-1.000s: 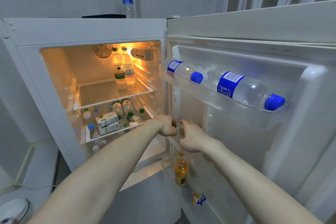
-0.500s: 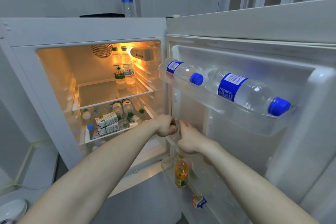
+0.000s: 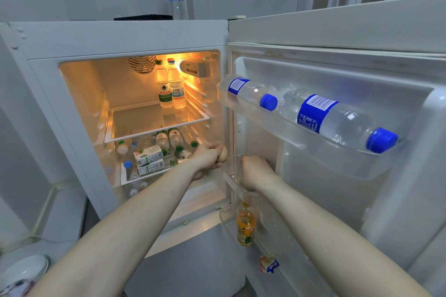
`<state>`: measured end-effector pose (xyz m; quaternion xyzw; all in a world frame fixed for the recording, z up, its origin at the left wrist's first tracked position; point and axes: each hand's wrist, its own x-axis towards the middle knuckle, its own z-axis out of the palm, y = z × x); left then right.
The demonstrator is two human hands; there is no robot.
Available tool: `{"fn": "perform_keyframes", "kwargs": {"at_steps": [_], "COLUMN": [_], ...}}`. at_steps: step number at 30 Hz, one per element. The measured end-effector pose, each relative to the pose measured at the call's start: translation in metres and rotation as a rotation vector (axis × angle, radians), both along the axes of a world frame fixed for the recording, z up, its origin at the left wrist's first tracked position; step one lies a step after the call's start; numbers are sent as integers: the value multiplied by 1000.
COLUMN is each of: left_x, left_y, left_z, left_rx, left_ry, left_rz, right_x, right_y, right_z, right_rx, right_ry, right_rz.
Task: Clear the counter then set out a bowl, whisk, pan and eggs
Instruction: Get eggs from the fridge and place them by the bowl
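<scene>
The small fridge stands open, its door (image 3: 350, 31) swung to the right. My left hand (image 3: 208, 157) is closed around a pale brown egg (image 3: 223, 153), held at the inner edge of the door. My right hand (image 3: 255, 171) reaches into the clear middle door shelf (image 3: 231, 177), fingers curled down inside it; whatever they touch is hidden. No bowl, whisk or pan shows inside the fridge.
Two water bottles (image 3: 333, 120) lie in the top door shelf. An orange drink bottle (image 3: 245, 225) stands in the lower door shelf. Bottles and milk cartons (image 3: 149, 159) fill the inner shelves. A white dish (image 3: 24, 270) sits at the bottom left.
My left hand has lifted slightly away from the door shelf and an egg now shows in its fingers. My right hand has pushed deeper into the shelf.
</scene>
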<state>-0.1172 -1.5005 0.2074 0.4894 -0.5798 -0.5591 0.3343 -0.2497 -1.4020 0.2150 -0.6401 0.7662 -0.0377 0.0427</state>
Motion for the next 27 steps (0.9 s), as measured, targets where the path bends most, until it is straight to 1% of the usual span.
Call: {"fn": "perform_keyframes", "kwargs": {"at_steps": [2, 4, 6, 9, 15, 19, 22, 27], "left_x": [7, 15, 24, 38, 68, 90, 107, 130], "left_y": [5, 13, 21, 39, 80, 107, 130, 178], "left_z": [2, 7, 10, 17, 23, 21, 17, 9], "left_rx": [122, 196, 263, 322, 333, 344, 338, 278], "left_ry": [145, 233, 311, 387, 426, 436, 413, 337], "left_rz": [45, 55, 45, 21, -36, -54, -99, -129], "right_x": [1, 2, 4, 7, 12, 15, 9, -2], "right_y": [0, -1, -1, 6, 47, 96, 135, 192], "right_z": [-1, -3, -5, -1, 9, 17, 19, 16], "right_rx": [-13, -29, -41, -50, -204, -326, -349, -258], "right_ry": [62, 86, 66, -13, -339, -485, -502, -417], "right_rz": [-3, -6, -7, -3, 7, 34, 11, -101]}}
